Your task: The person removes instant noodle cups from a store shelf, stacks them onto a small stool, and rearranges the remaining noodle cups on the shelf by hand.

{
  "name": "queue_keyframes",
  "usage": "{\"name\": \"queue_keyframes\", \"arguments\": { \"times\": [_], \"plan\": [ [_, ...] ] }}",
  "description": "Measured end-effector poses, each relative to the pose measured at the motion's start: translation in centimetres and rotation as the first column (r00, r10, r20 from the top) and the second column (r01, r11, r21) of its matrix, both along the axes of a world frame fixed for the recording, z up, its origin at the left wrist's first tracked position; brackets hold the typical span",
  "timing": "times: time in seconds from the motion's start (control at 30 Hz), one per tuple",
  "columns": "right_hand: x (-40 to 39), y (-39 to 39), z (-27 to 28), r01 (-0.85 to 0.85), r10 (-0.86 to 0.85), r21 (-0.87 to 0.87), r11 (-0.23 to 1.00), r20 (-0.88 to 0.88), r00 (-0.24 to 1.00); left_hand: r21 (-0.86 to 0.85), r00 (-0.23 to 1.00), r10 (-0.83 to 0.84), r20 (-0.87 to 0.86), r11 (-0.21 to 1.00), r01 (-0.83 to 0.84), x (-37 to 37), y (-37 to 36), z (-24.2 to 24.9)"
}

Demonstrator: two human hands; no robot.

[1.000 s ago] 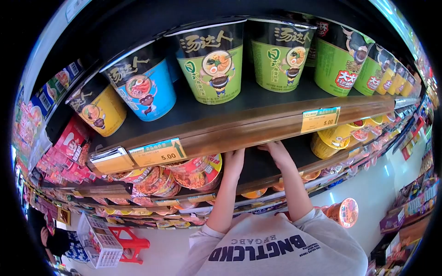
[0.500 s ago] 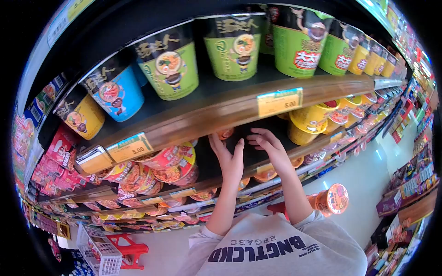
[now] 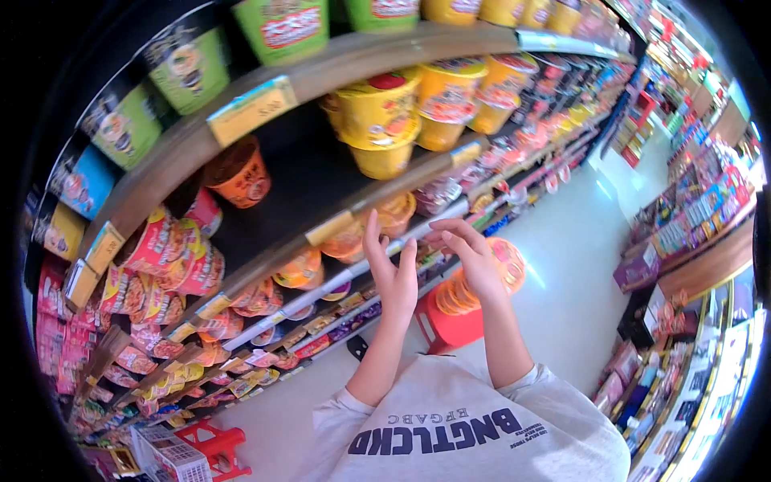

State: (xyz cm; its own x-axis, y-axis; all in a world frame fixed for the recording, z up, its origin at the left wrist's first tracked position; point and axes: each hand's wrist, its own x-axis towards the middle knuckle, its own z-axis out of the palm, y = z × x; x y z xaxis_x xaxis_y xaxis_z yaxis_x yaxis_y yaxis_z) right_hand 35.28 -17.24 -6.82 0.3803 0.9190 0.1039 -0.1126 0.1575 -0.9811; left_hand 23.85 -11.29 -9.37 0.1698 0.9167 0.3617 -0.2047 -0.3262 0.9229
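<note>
My left hand [image 3: 391,269] is raised in front of the shelf edge, fingers spread and holding nothing. Beside it, my right hand [image 3: 472,259] has its fingers apart and slightly curled, also without anything in it. Below and behind the right hand, a stack of orange instant noodle bowls [image 3: 458,296] rests on a red stool [image 3: 438,323], partly covered by the hand and forearm. A single orange noodle cup [image 3: 243,178] sits on the dark shelf to the left. Yellow noodle tubs [image 3: 381,120] are stacked two high farther right on that shelf.
Green noodle cups [image 3: 285,28] line the shelf above, over a brown edge with a price tag [image 3: 253,108]. Red noodle bowls [image 3: 173,253] fill the left. A white basket [image 3: 173,454] and red stool [image 3: 217,450] stand on the floor at lower left. Stocked shelves border the aisle's right.
The view has turned right and downward, bringing the orange cup and the stacked bowls on the stool into fuller sight. My hands now appear outside the shelf, both still open.
</note>
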Motion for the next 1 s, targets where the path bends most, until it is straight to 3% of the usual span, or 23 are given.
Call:
{"name": "queue_keyframes", "arguments": {
  "times": [0.13, 0.23, 0.3, 0.37, 0.4, 0.47, 0.6, 0.67, 0.8, 0.87, 0.93, 0.97, 1.0],
  "plan": [
    [4.1, -5.0, -2.3, 0.158, -0.158, -0.053, 0.986, 0.014, 0.987, -0.041, 0.983, -0.153, -0.103, 0.988, 0.150, 4.2, -3.3, -2.1],
    [7.8, -7.8, -5.5, 0.297, -0.284, -0.081, 0.951, 0.144, 0.948, -0.231, 0.946, -0.277, -0.170, 0.944, 0.235, 7.7, -4.2, -6.0],
    [9.1, -9.2, -7.7, 0.419, -0.406, -0.108, 0.901, 0.124, 0.905, -0.305, 0.925, -0.319, -0.206, 0.919, 0.249, 9.4, -4.4, -9.2],
    [10.3, -10.5, -10.0, 0.541, -0.521, -0.180, 0.822, 0.146, 0.841, -0.383, 0.878, -0.478, -0.001, 0.811, 0.442, 10.2, -4.0, -12.5],
    [10.5, -11.1, -10.8, 0.543, -0.524, -0.181, 0.820, 0.144, 0.840, -0.384, 0.877, -0.481, -0.003, 0.810, 0.443, 10.7, -4.0, -14.6],
    [10.7, -12.1, -12.1, 0.562, -0.534, -0.353, 0.748, 0.183, 0.826, -0.469, 0.913, -0.336, -0.230, 0.861, 0.198, 10.7, -4.4, -17.0],
    [11.0, -12.5, -15.9, 0.475, -0.502, -0.409, 0.779, 0.048, 0.864, -0.483, 0.903, -0.308, -0.300, 0.865, 0.134, 10.8, -4.6, -19.4],
    [10.1, -12.6, -14.3, 0.418, -0.440, -0.419, 0.806, 0.050, 0.897, -0.475, 0.899, -0.360, -0.250, 0.855, 0.210, 10.5, -4.7, -18.1],
    [10.5, -11.6, -16.7, 0.404, -0.420, -0.312, 0.860, 0.018, 0.907, -0.455, 0.864, -0.479, -0.156, 0.811, 0.367, 10.4, -4.7, -17.4],
    [10.5, -11.3, -17.5, 0.414, -0.437, -0.261, 0.872, -0.033, 0.899, -0.243, 0.892, -0.384, -0.238, 0.913, 0.328, 10.8, -4.3, -19.3],
    [10.3, -11.1, -17.2, 0.413, -0.442, -0.262, 0.872, -0.062, 0.895, -0.082, 0.739, -0.204, -0.642, 0.977, 0.198, 9.9, -5.3, -17.2],
    [10.1, -10.8, -16.8, 0.428, -0.469, -0.273, 0.861, -0.102, 0.877, -0.020, 0.671, -0.145, -0.727, 0.981, 0.190, 9.5, -5.8, -16.1],
    [10.0, -10.6, -16.5, 0.410, -0.447, -0.267, 0.872, -0.094, 0.889, 0.000, 0.681, -0.155, -0.715, 0.975, 0.222, 9.2, -5.9, -15.1]
  ]
}}
